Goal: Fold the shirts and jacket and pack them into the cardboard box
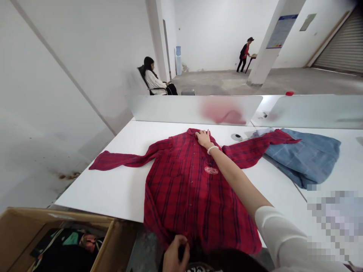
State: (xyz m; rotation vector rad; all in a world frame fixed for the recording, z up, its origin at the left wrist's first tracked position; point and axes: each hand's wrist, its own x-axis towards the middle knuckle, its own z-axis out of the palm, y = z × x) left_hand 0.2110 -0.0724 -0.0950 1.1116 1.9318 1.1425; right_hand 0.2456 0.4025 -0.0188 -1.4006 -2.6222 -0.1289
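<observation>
A red plaid button-up shirt (pixel 176 189) lies front side up on the white table (pixel 113 196), both sleeves spread out sideways. A pale round print marks its chest. My right hand (pixel 203 138), with a white beaded bracelet at the wrist, rests on the shirt by the collar, fingers spread. Down at the table's front edge, my left hand (pixel 176 255) is beside the shirt's hem. Its thumb and fingers curl together in a pinch; whether cloth is between them I cannot make out. The shirt's lower edge hangs over the table edge.
A blue garment (pixel 306 155) lies to the right, partly under the shirt's sleeve. At lower left stands a cardboard box (pixel 56 215) with dark clothes. A frosted divider (pixel 170 109) edges the table's back. One person (pixel 153 81) sits beyond; another (pixel 244 54) stands farther off.
</observation>
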